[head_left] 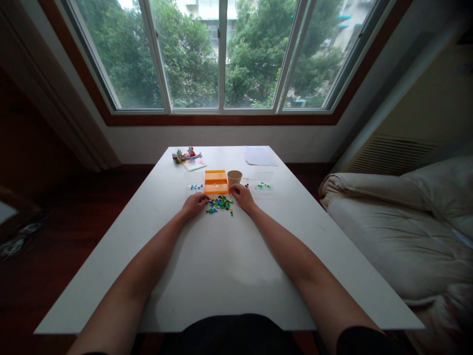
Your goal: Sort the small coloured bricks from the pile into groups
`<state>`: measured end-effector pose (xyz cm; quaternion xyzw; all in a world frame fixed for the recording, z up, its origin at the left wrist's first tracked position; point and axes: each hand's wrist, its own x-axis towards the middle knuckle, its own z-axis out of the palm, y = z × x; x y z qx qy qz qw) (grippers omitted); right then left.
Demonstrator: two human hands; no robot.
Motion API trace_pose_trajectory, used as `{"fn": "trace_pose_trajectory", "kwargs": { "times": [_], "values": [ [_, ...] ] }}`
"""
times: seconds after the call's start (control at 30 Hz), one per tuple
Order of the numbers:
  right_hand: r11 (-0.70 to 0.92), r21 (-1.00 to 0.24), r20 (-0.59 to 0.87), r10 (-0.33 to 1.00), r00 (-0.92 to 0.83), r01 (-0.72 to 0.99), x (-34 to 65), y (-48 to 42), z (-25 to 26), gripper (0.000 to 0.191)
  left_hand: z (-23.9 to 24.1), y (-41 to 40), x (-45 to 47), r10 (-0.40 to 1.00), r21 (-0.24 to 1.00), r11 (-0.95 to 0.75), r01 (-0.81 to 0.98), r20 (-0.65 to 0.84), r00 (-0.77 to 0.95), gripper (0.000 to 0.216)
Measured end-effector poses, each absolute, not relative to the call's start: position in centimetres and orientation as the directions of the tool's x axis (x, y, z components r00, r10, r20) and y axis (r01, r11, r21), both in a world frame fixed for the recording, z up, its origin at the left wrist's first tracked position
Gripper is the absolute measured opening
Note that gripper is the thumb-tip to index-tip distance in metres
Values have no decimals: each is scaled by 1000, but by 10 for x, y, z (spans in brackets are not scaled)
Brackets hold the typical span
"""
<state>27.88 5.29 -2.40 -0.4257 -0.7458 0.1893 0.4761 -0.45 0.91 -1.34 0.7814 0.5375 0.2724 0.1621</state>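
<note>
A small heap of tiny coloured bricks (220, 203) lies on the white table (221, 266). My left hand (193, 203) rests at its left edge, fingers curled, tips touching the pieces. My right hand (241, 195) sits at the heap's right side, fingers bent down near the table. Whether either hand holds a piece is too small to tell. Just behind the heap stands an orange tray (216, 182), with a tan paper cup (234, 177) beside it on the right.
Small clear bags of blue pieces (195, 187) and green pieces (263, 186) flank the tray. A built toy model on a booklet (187, 158) sits far left, a paper sheet (259, 156) far right. A bed with a quilt (402, 231) lies to the right.
</note>
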Motion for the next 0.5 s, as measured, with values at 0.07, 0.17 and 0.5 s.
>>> {"fn": "trace_pose_trajectory", "kwargs": {
  "times": [0.07,0.17,0.5],
  "values": [
    [563,-697,557,815,-160,443,279,54,-24,20,-14,9,-5,925,547,-378,747,262,277,22],
    [552,-704,550,822,-147,447,279,53,-23,21,-15,9,-5,920,552,-389,737,271,283,22],
    [605,-614,564,786,-254,507,273,42,-14,38,-12,8,-5,917,551,-397,734,277,288,21]
  ]
}}
